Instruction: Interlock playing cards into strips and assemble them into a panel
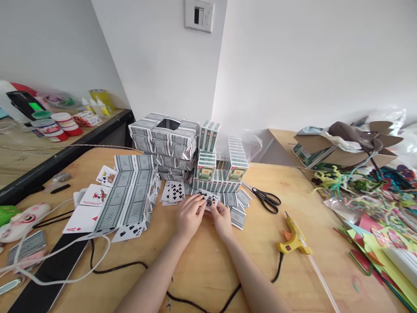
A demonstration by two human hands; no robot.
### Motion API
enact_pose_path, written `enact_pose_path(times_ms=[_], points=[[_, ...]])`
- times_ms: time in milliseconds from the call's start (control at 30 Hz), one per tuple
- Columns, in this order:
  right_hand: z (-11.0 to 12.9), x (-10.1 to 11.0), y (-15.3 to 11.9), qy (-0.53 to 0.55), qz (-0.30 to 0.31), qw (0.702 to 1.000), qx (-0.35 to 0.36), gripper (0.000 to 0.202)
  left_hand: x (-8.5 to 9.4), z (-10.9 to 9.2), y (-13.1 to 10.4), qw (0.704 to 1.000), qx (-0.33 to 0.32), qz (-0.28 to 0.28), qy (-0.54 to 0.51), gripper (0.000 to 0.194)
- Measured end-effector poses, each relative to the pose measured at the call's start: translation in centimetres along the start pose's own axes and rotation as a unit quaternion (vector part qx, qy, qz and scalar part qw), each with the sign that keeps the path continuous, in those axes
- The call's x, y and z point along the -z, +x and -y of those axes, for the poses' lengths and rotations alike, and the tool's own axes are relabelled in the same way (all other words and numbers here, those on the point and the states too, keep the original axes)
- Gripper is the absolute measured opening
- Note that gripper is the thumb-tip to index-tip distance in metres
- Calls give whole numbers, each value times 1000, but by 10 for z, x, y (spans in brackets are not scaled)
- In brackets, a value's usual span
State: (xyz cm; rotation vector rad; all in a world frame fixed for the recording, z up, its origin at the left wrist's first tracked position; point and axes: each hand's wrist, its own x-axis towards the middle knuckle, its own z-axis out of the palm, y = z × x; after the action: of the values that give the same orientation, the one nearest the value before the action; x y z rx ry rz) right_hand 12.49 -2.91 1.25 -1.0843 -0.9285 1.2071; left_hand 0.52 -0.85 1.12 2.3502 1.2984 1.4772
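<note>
Both my hands meet over the middle of the table, closed around a face-up playing card (214,199). My left hand (191,213) pinches its left side, and my right hand (222,218) grips its right side. Just left of them lie face-up cards (176,191); to the right, face-down cards (239,216) lie fanned. Behind my hands stand stacked green card boxes (224,184). A box-shaped structure covered with patterned cards (163,139) rises behind left. A folded panel of joined cards (128,195) lies at the left, with loose face-up cards (94,195) along its edge.
Black-handled scissors (269,200) and a yellow glue gun (295,239) lie right of my hands, the gun's black cord (233,298) running across the front. Coloured paper (374,248), fuzzy stems (355,184) and a cardboard box (325,150) crowd the right. A white cable (65,278) loops at left.
</note>
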Motion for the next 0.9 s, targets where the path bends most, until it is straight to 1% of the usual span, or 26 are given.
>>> enact_pose_path(times_ms=[67,167,233,267,300,333,400,433,467,500,567,667,767,833,900], points=[[1,2,-1,6,0,1000,1,26,-1,-7,1,999,-14,42,-19,20],[2,3,-1,23,-23,999,-34,28,3,-12,4,994,-23,90,-59,28],[1,4,0,36,-33,998,-43,29,6,-12,5,990,-22,100,-92,27],[0,4,1,43,-33,998,-42,30,7,-11,6,990,-13,92,-108,24],[-1,4,2,50,-32,997,-40,31,7,-9,6,990,6,75,-123,20],[-2,4,2,54,-31,997,-39,31,7,-6,6,989,39,51,-136,18],[-4,3,3,51,-25,998,-42,32,4,0,7,975,140,-1,-172,18],[-5,2,4,44,-20,998,-41,31,3,4,7,959,198,-15,-201,21],[-6,2,4,35,-14,999,-38,31,1,8,7,939,252,-14,-235,24],[-7,2,4,26,-9,999,-31,29,0,11,7,919,294,4,-264,26],[-9,3,3,7,-6,1000,-15,27,-2,16,8,887,354,46,-292,24],[-10,5,3,-36,-30,999,-5,24,-1,19,10,859,397,83,-311,21],[-11,8,4,-84,-54,995,-4,28,1,19,13,833,406,107,-360,22],[-11,9,4,-103,-63,993,-5,33,3,19,15,822,408,121,-378,23],[-11,9,4,-118,-66,991,-6,35,4,19,17,819,413,128,-376,22]])
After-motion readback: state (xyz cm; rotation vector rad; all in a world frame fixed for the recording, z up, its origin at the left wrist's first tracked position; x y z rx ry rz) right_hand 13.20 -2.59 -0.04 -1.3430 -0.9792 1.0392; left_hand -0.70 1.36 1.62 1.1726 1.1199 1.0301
